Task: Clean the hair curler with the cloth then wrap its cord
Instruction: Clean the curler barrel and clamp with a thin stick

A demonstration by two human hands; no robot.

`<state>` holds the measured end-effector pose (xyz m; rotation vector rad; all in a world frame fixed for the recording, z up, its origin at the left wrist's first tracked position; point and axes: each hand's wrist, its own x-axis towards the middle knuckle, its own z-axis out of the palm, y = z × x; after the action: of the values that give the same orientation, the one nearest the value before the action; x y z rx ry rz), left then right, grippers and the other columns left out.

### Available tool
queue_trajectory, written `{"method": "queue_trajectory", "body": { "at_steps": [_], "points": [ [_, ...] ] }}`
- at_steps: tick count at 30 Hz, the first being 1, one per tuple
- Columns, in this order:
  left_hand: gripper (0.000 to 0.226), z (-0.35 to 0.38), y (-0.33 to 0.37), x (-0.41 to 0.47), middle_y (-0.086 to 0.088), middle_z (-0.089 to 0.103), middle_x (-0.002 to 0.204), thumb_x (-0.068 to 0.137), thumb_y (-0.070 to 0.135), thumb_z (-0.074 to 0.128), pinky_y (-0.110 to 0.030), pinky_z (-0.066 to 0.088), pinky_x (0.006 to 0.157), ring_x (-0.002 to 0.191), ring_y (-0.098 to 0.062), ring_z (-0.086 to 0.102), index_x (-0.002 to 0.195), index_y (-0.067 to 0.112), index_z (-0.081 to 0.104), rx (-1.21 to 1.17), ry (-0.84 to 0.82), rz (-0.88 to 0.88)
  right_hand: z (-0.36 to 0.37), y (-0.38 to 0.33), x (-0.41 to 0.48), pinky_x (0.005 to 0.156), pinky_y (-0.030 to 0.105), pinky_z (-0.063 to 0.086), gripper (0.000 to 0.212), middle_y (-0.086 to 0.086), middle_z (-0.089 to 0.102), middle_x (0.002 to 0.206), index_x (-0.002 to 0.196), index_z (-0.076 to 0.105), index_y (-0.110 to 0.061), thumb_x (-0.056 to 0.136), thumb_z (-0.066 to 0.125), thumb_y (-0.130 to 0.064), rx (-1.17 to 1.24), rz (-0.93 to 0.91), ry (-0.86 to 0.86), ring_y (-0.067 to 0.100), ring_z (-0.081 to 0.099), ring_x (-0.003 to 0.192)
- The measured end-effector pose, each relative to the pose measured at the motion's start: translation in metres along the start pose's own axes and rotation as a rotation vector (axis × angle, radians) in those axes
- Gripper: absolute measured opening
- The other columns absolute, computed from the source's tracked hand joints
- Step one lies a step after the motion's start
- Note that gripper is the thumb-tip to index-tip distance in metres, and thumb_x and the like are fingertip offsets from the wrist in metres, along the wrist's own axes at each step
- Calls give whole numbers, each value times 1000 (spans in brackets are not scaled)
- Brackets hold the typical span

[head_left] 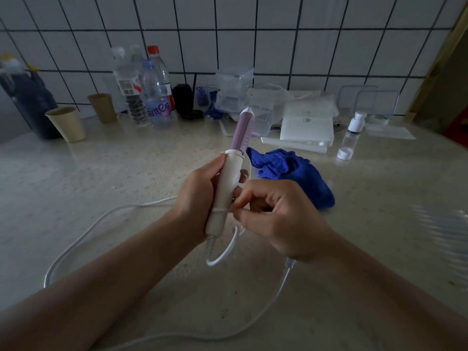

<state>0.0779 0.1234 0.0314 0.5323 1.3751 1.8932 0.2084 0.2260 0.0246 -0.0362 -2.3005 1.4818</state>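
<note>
The hair curler (229,178) has a white handle and a lilac barrel. It points up and away above the counter, and my left hand (197,196) grips its handle. One turn of the white cord (83,231) crosses the lower handle. My right hand (276,216) pinches the cord right beside the handle. The rest of the cord loops loosely over the counter to the left and toward me. The blue cloth (293,173) lies crumpled on the counter just behind my right hand.
Along the tiled wall stand two paper cups (67,124), several plastic bottles (154,95), a dark jug (27,97), clear containers (234,84), a white box (307,127) and a small pump bottle (353,130). A white cap (344,153) lies by the pump bottle.
</note>
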Motion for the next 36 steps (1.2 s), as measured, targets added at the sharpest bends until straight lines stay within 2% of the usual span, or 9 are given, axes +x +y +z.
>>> {"method": "queue_trajectory", "body": {
  "at_steps": [5,10,14,17,20,25,30,33,36],
  "points": [
    [47,0,-1,0,-10,61,70,98,48,52,-30,47,49,56,-21,53,84,10,76,21,-17,-4,3,-4,-2,54,45,42,7,21,62,64,80,75,-15,86,75,-12,-19,-14,-40,35,48,54],
    [53,-2,2,2,-14,68,78,94,51,53,-32,52,55,60,-23,59,96,3,76,-86,-48,-56,2,-1,-2,53,32,37,7,2,54,55,79,74,-14,85,75,-11,-2,7,-26,10,43,51],
    [58,-1,1,1,-15,61,67,93,49,47,-26,51,47,50,-24,60,78,2,79,-87,-80,-176,4,-5,-1,62,36,59,10,0,76,73,79,76,-15,85,74,-6,4,-41,48,13,68,61],
    [55,-2,4,3,-10,51,58,96,40,41,-22,36,39,41,-20,47,64,8,73,-74,-125,-154,-4,-3,1,47,25,44,15,-2,60,52,79,73,-12,90,72,-1,60,-38,161,8,52,46],
    [53,-1,3,4,-10,54,59,99,43,40,-21,36,38,42,-19,47,71,8,69,-33,-220,-169,-8,-5,2,47,38,46,14,7,68,56,80,73,-18,89,71,-7,30,-49,302,33,56,48],
    [53,3,1,2,-17,66,77,99,51,41,-23,39,42,44,-19,48,92,9,72,-9,-339,-164,-17,-8,4,45,18,39,18,10,66,54,80,72,-14,92,71,0,-5,-115,444,9,48,40],
    [47,1,2,0,-8,70,78,103,46,40,-23,40,42,43,-15,47,94,11,70,-159,-431,-210,-16,-11,2,54,57,59,12,26,63,57,82,73,-15,90,71,-6,11,-131,399,47,62,52],
    [41,4,3,0,-7,69,81,101,42,47,-23,39,42,43,-15,47,92,10,70,-144,-376,-167,-19,-9,2,42,20,39,17,6,58,47,80,71,-17,91,71,-4,-36,-159,420,10,46,40],
    [44,3,3,0,-10,58,69,101,44,48,-25,37,45,46,-18,49,81,10,67,-100,-331,-134,-16,-9,1,47,9,35,16,-16,57,47,81,71,-12,90,70,2,-17,-159,291,-3,44,40]
  ]
}}
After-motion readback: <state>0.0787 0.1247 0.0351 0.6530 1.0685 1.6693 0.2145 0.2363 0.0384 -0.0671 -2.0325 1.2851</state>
